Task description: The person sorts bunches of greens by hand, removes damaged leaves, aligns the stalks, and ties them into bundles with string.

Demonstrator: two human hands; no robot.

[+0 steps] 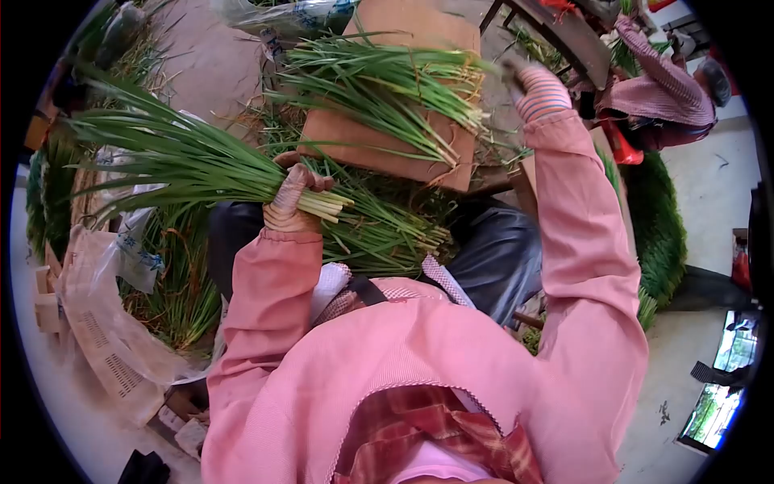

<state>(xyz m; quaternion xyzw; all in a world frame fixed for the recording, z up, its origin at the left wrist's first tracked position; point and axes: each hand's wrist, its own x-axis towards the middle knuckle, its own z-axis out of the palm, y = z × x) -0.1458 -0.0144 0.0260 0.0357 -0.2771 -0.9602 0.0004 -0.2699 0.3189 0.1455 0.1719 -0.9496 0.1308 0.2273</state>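
Observation:
My left hand (297, 200), in a striped glove, is closed around a bunch of garlic chives (185, 165). Its long green leaves fan out to the left, and the pale cut stems poke out on the right side of the fist. My right hand (522, 74), gloved in the same stripes, is raised at the right end of a loose pile of chives (379, 89); its fingers are smeared by motion. That pile lies on a brown cardboard sheet (330, 131), pale stem ends to the right. More chives (379, 222) lie across my lap under the left hand.
To the left, a plastic-lined crate (101, 323) holds more greens (189, 298). A clear plastic bag (286, 14) lies beyond the cardboard. At the upper right a co-worker (657, 101) bends near a dark wooden chair (564, 40). A large green heap (657, 226) stands on the right.

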